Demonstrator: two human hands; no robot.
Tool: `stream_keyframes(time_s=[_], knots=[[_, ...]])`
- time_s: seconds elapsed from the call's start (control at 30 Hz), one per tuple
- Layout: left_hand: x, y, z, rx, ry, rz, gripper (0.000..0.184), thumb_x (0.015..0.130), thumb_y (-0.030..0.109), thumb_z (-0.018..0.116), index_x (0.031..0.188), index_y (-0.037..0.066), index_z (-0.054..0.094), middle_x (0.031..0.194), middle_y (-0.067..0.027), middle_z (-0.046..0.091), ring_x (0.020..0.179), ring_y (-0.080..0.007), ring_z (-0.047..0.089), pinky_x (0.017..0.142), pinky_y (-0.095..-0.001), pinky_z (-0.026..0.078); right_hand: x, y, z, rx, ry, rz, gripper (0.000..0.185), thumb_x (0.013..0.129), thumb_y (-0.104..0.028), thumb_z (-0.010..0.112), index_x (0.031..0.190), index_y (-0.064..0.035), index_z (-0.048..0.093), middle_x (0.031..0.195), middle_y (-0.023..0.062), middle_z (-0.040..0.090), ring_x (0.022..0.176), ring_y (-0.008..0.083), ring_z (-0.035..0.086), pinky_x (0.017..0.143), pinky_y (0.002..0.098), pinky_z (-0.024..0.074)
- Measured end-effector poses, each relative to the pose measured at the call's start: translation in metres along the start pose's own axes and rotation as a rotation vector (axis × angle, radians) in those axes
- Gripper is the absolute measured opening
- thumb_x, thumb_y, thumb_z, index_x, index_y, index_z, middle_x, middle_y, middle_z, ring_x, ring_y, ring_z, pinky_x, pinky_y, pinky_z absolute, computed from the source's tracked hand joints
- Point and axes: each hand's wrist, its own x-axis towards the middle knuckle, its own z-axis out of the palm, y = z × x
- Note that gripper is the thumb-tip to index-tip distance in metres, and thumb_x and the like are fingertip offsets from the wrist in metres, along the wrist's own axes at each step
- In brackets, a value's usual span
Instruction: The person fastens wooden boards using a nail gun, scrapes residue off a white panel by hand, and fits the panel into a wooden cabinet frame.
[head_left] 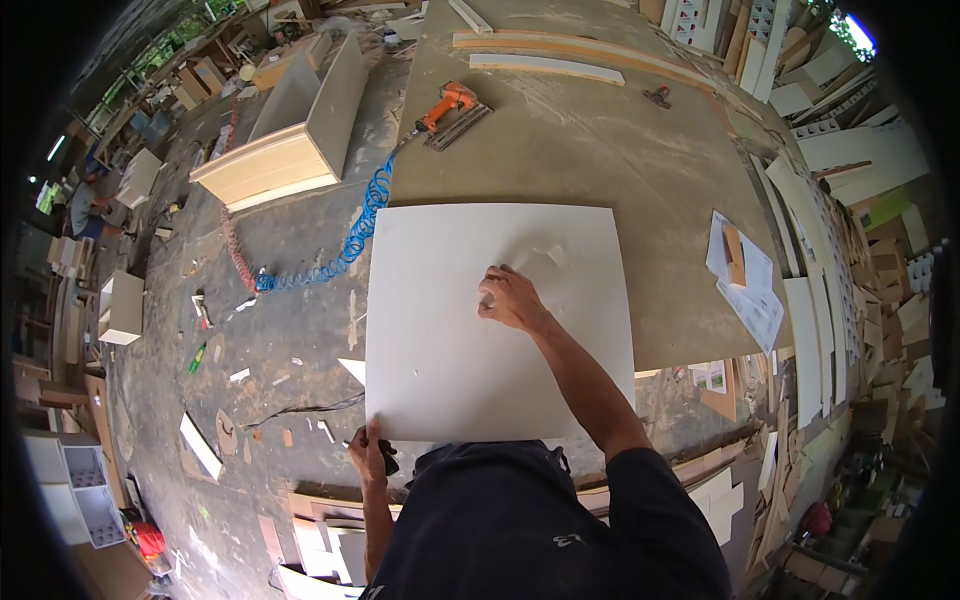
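Observation:
A white rectangular board (450, 370) lies flat in front of my body, its far part over the brown worktable. My right hand (510, 298) rests on the board near its middle. Its fingers are curled together and pressed down, and whatever they may hold is hidden. Close by is a pale smudge or scrap (556, 256) on the white surface. My left hand (370, 455) grips the board's near left corner, thumb up against the edge. A small black object (389, 459) shows beside those fingers; I cannot tell what it is.
An orange nail gun (450, 110) with a coiled blue air hose (365, 225) lies on the brown worktable (600, 140). Wood strips (550, 68) lie at its far side, papers (745, 280) at right. A pale open cabinet box (290, 150) stands left. Offcuts litter the floor; a person (88, 207) is far left.

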Motion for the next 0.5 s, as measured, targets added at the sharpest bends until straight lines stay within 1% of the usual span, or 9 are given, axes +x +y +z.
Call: stream_keyframes(time_s=[0.1, 0.17, 0.23, 0.37, 0.43, 0.5], knots=[[0.001, 0.003, -0.005, -0.008, -0.039, 0.002, 0.045, 0.092, 0.043, 0.066, 0.089, -0.002, 0.066, 0.059, -0.0026, 0.055, 0.048, -0.0103, 0.052, 0.047, -0.027, 0.045, 0.003, 0.011, 0.005, 0.036, -0.032, 0.023, 0.017, 0.071, -0.02, 0.07, 0.078, -0.0054, 0.064, 0.096, 0.0046, 0.062, 0.099, 0.0242, 0.059, 0.082, 0.0382, 0.0535], [0.002, 0.005, -0.006, 0.012, -0.062, -0.025, 0.045, 0.091, 0.043, 0.067, 0.091, -0.002, 0.066, 0.06, -0.0029, 0.056, 0.049, -0.0102, 0.052, 0.047, -0.0271, 0.046, 0.005, 0.006, -0.005, 0.056, -0.043, 0.045, 0.019, 0.071, -0.02, 0.071, 0.078, -0.0048, 0.063, 0.097, 0.0052, 0.062, 0.099, 0.0246, 0.059, 0.083, 0.038, 0.0534], [0.002, 0.005, -0.007, 0.013, -0.069, -0.025, 0.045, 0.092, 0.043, 0.067, 0.091, -0.002, 0.066, 0.06, -0.0031, 0.057, 0.049, -0.0102, 0.052, 0.047, -0.0271, 0.046, 0.002, -0.001, -0.017, 0.078, -0.052, 0.02, 0.02, 0.07, -0.02, 0.071, 0.078, -0.004, 0.062, 0.095, 0.0054, 0.061, 0.099, 0.025, 0.059, 0.081, 0.0384, 0.0537], [0.004, 0.002, -0.007, -0.003, -0.078, -0.013, 0.045, 0.091, 0.042, 0.067, 0.092, -0.003, 0.067, 0.061, -0.0034, 0.057, 0.05, -0.0104, 0.053, 0.047, -0.0272, 0.047, 0.002, -0.005, -0.017, 0.057, -0.047, 0.039, 0.019, 0.069, -0.018, 0.072, 0.08, -0.0056, 0.063, 0.092, 0.0041, 0.061, 0.096, 0.0241, 0.059, 0.08, 0.0381, 0.0526], [0.003, 0.002, -0.008, -0.009, -0.079, -0.019, 0.044, 0.091, 0.041, 0.068, 0.092, -0.003, 0.067, 0.061, -0.0034, 0.057, 0.05, -0.0104, 0.054, 0.047, -0.0272, 0.047, 0.007, 0.0, -0.009, 0.02, -0.079, 0.041, 0.017, 0.071, -0.017, 0.072, 0.08, -0.0056, 0.063, 0.09, 0.0043, 0.061, 0.095, 0.0229, 0.059, 0.078, 0.0386, 0.0525], [0.003, 0.004, -0.007, -0.018, -0.08, -0.022, 0.044, 0.091, 0.041, 0.068, 0.092, -0.003, 0.067, 0.061, -0.0034, 0.057, 0.051, -0.0105, 0.054, 0.047, -0.0272, 0.047, 0.01, 0.007, -0.003, 0.048, -0.072, 0.021, 0.015, 0.072, -0.015, 0.071, 0.079, -0.0049, 0.062, 0.091, 0.0057, 0.061, 0.092, 0.0247, 0.06, 0.076, 0.0386, 0.0531]])
